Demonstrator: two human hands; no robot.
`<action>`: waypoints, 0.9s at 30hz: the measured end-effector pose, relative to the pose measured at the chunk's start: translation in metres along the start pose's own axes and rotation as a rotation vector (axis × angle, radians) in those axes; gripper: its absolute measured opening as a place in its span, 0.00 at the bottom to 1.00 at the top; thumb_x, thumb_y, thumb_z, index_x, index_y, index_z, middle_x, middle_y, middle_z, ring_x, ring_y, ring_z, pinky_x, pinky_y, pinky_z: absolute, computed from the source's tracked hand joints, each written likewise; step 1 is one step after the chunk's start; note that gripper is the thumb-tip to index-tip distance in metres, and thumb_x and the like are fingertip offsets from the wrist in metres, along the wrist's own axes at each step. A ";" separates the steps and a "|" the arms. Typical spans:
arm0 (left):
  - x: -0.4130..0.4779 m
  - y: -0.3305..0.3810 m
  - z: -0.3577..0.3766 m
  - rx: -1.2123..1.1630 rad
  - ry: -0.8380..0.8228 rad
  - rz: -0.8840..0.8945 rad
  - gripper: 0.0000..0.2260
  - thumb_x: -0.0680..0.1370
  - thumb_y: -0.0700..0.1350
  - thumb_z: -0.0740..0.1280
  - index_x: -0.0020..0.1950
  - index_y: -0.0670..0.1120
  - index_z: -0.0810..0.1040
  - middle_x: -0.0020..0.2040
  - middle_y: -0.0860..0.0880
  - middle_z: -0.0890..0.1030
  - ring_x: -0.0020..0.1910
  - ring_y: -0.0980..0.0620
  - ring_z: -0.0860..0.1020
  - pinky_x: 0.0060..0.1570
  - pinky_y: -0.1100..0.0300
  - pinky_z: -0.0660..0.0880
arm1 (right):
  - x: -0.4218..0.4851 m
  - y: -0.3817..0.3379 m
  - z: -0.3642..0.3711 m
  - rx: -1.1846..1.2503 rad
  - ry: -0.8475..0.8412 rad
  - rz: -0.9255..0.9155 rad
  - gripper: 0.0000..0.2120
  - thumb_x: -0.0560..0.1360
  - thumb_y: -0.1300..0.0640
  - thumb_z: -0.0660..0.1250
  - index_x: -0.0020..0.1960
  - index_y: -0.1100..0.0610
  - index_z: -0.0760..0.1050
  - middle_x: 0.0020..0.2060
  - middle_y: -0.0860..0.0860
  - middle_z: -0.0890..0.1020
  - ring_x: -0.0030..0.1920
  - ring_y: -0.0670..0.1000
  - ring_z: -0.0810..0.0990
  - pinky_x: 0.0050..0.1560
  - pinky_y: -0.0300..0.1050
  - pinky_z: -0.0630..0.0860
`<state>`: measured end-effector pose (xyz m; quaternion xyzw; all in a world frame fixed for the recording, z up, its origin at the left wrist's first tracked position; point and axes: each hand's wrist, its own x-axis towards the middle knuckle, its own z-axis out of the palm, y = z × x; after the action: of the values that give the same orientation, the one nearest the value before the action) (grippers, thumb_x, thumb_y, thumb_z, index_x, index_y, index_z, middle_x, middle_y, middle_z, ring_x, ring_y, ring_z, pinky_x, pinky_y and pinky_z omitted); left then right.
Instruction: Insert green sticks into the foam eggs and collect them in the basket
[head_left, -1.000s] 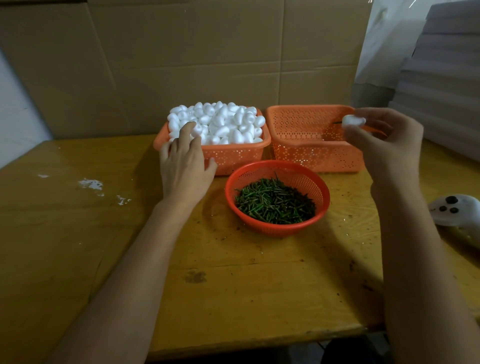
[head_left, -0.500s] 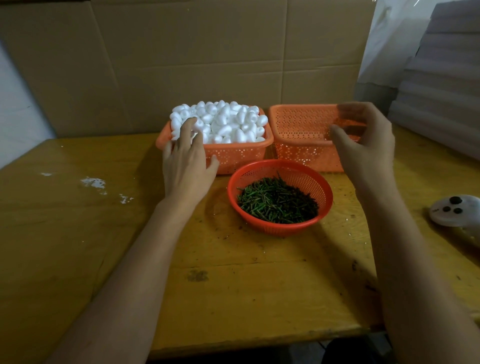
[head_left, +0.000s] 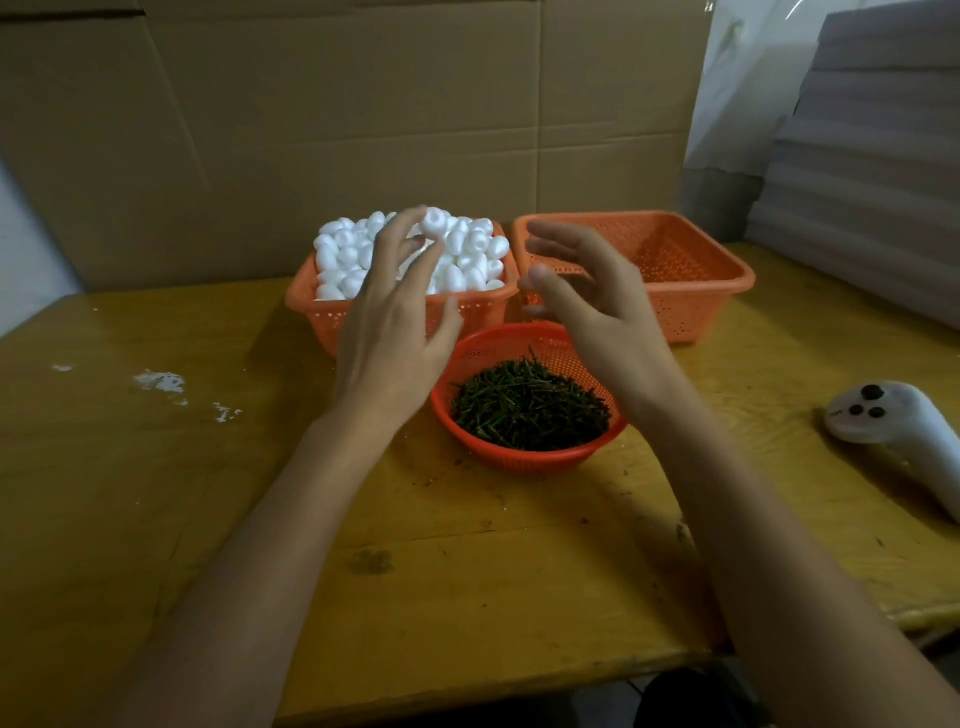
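An orange rectangular basket (head_left: 332, 312) at the back left is heaped with white foam eggs (head_left: 467, 260). My left hand (head_left: 395, 332) reaches over its front wall and pinches one foam egg (head_left: 434, 222) at its fingertips, lifted above the heap. A round red basket (head_left: 519, 460) in front holds a pile of green sticks (head_left: 524, 408). My right hand (head_left: 597, 301) hovers over that basket's far rim with spread fingers and holds nothing. A second orange rectangular basket (head_left: 717, 280) stands at the back right; no egg shows in the part of its inside that I can see.
A white handheld controller (head_left: 883, 415) lies at the right edge of the yellow wooden table (head_left: 467, 571). A cardboard wall (head_left: 363, 130) stands behind the baskets. Stacked grey sheets (head_left: 872, 156) rise at the far right. White smears (head_left: 156, 382) mark the table's left.
My right hand let go of the egg it held over the right basket and moved left to the middle. My left hand lifted an egg off the heap.
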<state>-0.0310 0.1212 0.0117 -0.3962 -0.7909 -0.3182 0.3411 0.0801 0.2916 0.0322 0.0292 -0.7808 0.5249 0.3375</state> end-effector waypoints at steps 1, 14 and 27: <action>0.000 0.005 0.000 -0.026 -0.005 0.039 0.18 0.83 0.43 0.67 0.72 0.42 0.76 0.80 0.48 0.66 0.74 0.54 0.72 0.57 0.63 0.74 | 0.000 -0.001 0.002 0.035 -0.043 0.015 0.18 0.85 0.58 0.64 0.74 0.55 0.72 0.68 0.51 0.77 0.64 0.49 0.82 0.60 0.52 0.83; -0.011 0.026 0.011 -0.261 -0.002 0.265 0.14 0.79 0.34 0.72 0.64 0.36 0.83 0.72 0.41 0.76 0.69 0.49 0.78 0.67 0.56 0.77 | 0.001 0.002 0.007 0.437 -0.161 0.172 0.16 0.85 0.62 0.64 0.71 0.61 0.75 0.60 0.60 0.84 0.60 0.55 0.85 0.60 0.45 0.82; -0.012 0.020 0.010 -0.733 0.098 -0.158 0.12 0.75 0.37 0.80 0.55 0.45 0.82 0.52 0.50 0.87 0.53 0.49 0.86 0.54 0.55 0.83 | -0.009 -0.001 0.016 0.329 -0.214 0.311 0.14 0.86 0.57 0.61 0.65 0.66 0.69 0.54 0.60 0.84 0.51 0.57 0.87 0.54 0.54 0.86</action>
<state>-0.0122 0.1337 0.0015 -0.4142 -0.6352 -0.6240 0.1886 0.0796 0.2750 0.0249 0.0188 -0.7111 0.6846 0.1588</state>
